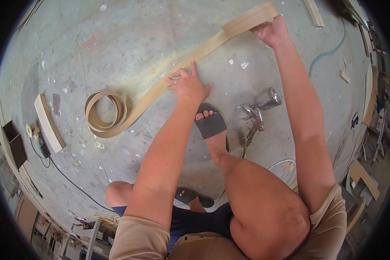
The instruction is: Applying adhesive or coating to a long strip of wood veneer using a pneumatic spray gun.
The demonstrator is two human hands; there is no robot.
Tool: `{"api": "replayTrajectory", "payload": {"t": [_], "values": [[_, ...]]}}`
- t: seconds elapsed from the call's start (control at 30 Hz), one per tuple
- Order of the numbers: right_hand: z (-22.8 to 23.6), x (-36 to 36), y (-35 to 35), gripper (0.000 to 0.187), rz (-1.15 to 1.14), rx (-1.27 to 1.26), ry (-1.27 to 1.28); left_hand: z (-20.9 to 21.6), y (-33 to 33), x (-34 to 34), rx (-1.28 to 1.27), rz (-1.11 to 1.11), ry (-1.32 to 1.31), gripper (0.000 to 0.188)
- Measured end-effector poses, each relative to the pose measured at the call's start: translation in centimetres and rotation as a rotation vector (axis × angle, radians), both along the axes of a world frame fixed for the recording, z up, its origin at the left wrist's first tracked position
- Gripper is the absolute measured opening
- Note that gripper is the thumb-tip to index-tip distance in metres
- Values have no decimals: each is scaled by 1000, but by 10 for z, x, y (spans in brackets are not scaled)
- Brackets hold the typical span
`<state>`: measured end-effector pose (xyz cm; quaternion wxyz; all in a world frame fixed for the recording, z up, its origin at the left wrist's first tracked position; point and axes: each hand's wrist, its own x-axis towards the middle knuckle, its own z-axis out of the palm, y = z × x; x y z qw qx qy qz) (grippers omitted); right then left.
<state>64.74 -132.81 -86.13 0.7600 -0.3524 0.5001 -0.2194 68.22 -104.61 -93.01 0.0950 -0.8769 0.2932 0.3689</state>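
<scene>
A long strip of wood edge banding (149, 100) runs diagonally across the concrete floor. Its near-left end winds into a loose coil (91, 116), while the far-right end bends back over itself. My left hand (190, 88) rests on the middle of the strip with its fingers spread. At the far right, my right hand (271, 34) grips the folded-back end; some of its fingers are hidden behind the banding. A metal spray gun (255, 119) with a shiny cup lies on the floor between my right forearm and my sandalled foot.
A green hose (327, 54) curves along the right. On the left lie a pale wooden board (48, 123) and a corded power tool (42, 145). Offcuts such as a small wood block (344, 76) and a wood strip (314, 13) lie right of my arm.
</scene>
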Motion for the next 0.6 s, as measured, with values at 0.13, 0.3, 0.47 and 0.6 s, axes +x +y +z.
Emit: {"api": "replayTrajectory", "payload": {"t": [0.13,0.3,0.47,0.6], "values": [[17,-13,-29,46,164,-84,81,5,-9,-7,-10,-8,30,100],[41,-29,-42,49,284,108,97,2,-7,-6,30,-12,35,103],[62,-44,-36,52,-32,253,-91,2,-8,-8,21,-16,17,104],[69,-43,-7,52,-136,147,-204,-2,-6,-8,15,-14,-8,104]]}}
